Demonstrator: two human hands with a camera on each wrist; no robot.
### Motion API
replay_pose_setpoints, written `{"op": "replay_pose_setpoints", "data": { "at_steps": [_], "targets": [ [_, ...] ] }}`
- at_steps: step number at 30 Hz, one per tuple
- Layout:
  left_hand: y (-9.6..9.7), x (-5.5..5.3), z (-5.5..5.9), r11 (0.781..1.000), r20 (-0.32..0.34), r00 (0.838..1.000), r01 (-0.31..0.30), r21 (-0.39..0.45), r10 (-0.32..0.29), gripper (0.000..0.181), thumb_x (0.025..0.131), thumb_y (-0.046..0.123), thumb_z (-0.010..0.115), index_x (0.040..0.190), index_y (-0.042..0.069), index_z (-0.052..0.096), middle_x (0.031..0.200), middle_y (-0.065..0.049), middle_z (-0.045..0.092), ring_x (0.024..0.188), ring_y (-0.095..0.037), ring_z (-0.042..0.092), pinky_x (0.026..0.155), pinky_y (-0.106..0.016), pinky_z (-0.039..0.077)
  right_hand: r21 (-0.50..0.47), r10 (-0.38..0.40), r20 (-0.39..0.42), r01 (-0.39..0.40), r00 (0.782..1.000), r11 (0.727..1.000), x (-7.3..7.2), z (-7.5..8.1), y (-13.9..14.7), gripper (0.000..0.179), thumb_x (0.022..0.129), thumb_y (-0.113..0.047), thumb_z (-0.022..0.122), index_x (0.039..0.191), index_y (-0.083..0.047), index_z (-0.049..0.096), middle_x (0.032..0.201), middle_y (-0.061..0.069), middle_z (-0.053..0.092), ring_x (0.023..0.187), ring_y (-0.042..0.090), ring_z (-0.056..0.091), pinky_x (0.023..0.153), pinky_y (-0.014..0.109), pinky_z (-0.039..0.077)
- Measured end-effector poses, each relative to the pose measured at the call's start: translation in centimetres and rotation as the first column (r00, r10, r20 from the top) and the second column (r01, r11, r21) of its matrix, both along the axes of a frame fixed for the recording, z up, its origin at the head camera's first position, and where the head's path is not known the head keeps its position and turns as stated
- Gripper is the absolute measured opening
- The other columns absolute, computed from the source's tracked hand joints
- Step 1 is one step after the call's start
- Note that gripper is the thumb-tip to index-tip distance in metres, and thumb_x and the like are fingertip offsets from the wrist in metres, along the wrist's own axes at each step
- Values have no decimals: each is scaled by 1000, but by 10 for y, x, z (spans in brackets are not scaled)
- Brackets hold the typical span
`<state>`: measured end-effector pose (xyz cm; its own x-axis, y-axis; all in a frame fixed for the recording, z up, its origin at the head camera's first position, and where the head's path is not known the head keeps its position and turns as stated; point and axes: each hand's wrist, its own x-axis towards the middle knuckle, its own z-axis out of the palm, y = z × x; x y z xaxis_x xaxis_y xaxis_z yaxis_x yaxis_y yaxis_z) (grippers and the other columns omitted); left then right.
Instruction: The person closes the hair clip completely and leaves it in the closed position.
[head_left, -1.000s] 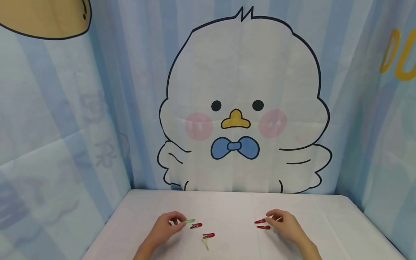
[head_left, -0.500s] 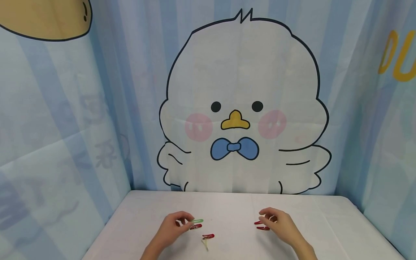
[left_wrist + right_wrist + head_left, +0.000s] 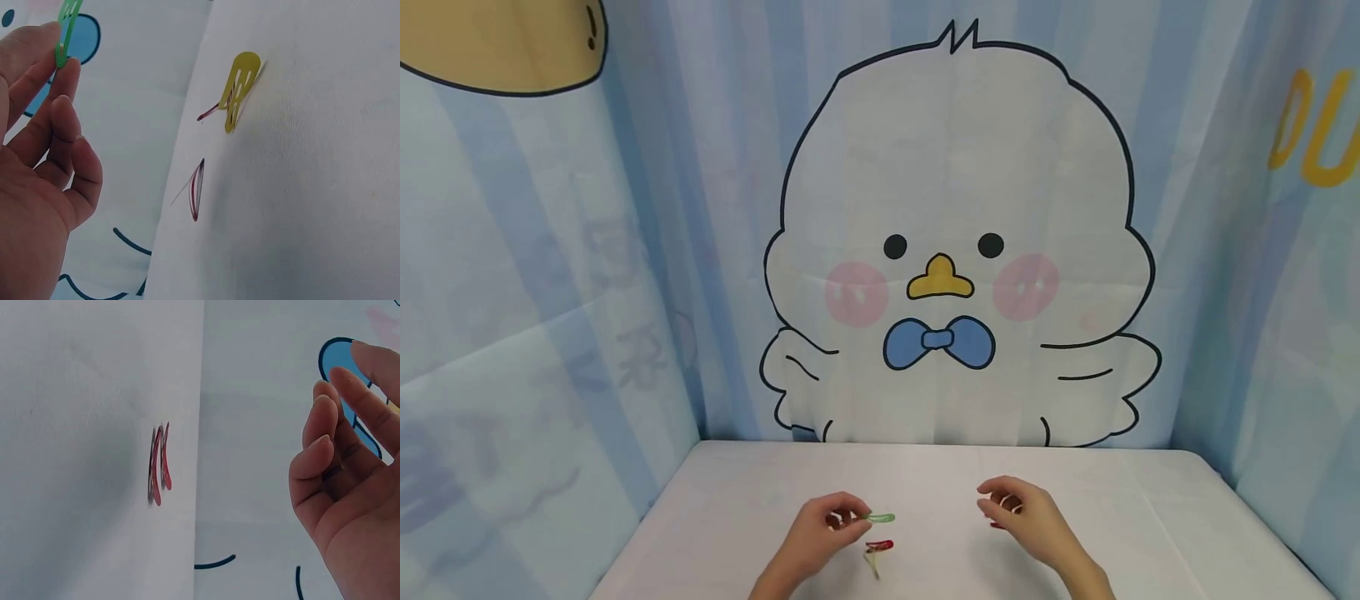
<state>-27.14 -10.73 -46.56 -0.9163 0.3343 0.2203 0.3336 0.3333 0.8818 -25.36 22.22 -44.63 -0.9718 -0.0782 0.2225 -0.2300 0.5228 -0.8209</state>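
Note:
My left hand (image 3: 826,532) pinches a green snap hair clip (image 3: 882,518) by one end, between thumb and fingertips, raised over the table. Below it lie a red hair clip (image 3: 882,545) and a yellow hair clip (image 3: 245,70), which overlap. Another red clip (image 3: 196,190) shows in the left wrist view; in the head view the left hand hides it. My right hand (image 3: 1030,518) holds nothing, its fingers loosely bent and thumb apart. Two red hair clips (image 3: 155,469) lie side by side on the table beneath it, mostly covered by the hand in the head view.
The table (image 3: 925,475) has a white cover. Behind it hangs a blue-striped curtain (image 3: 730,250) printed with a large cartoon bird, and similar cloth closes off the left and right sides.
My left hand has carried the green clip to the right, past the left red clip. The right hand has shifted left and slightly up, over the two red clips, which stay put.

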Motion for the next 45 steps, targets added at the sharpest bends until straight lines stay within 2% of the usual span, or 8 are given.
{"op": "replay_pose_setpoints", "data": {
  "at_steps": [4, 9, 15, 23, 31, 45],
  "targets": [
    [11, 5, 3, 1000, 25, 1000, 0, 28, -1, 13, 89, 15, 78, 99, 7, 74, 88, 1, 67, 79, -18, 55, 69, -25, 46, 11, 7, -3, -7, 1000, 1000, 3, 3, -6, 21, 91, -18, 76, 107, -6, 71, 81, 0, 59, 70, 14, 57, 62, 27, 50],
    [24, 7, 4, 1000, -41, 999, 11, 11, -11, 11, 89, 15, 78, 98, 11, 75, 90, 6, 67, 81, -16, 56, 71, -26, 47, 27, 13, -47, -12, 999, 1000, 7, 6, -14, 17, 90, -19, 78, 104, -10, 72, 83, -3, 59, 72, 11, 53, 64, 26, 46],
    [34, 8, 4, 999, -129, 991, 39, 21, -36, 10, 90, 17, 77, 99, 13, 75, 91, 9, 68, 80, -12, 55, 70, -27, 47, 41, 101, -91, -97, 991, 994, 9, 3, -26, 17, 89, -19, 78, 103, -11, 71, 82, -5, 60, 72, 7, 53, 66, 25, 47],
    [46, 10, 4, 999, -102, 994, 36, 24, -34, 11, 90, 16, 77, 100, 14, 74, 92, 9, 68, 81, -11, 55, 71, -27, 47, 20, 153, -70, -152, 986, 988, 12, 4, -37, 20, 90, -20, 77, 106, -9, 71, 84, -5, 62, 73, 8, 55, 65, 25, 47],
    [54, 10, 4, 999, -136, 990, 38, 36, -33, 10, 90, 14, 77, 99, 13, 75, 91, 10, 68, 80, -9, 56, 69, -26, 47, -28, 213, -92, -216, 973, 976, 16, 6, -42, 18, 92, -20, 76, 106, -10, 70, 87, -5, 64, 75, 9, 56, 65, 26, 46],
    [61, 14, 4, 998, -104, 994, 32, 57, -26, 10, 91, 17, 76, 100, 14, 75, 91, 10, 68, 80, -10, 56, 72, -34, 50, -44, 233, -72, -237, 970, 971, 21, 6, -47, 15, 92, -20, 76, 96, -7, 69, 83, -7, 66, 71, 8, 54, 63, 26, 44]
  ]
}}
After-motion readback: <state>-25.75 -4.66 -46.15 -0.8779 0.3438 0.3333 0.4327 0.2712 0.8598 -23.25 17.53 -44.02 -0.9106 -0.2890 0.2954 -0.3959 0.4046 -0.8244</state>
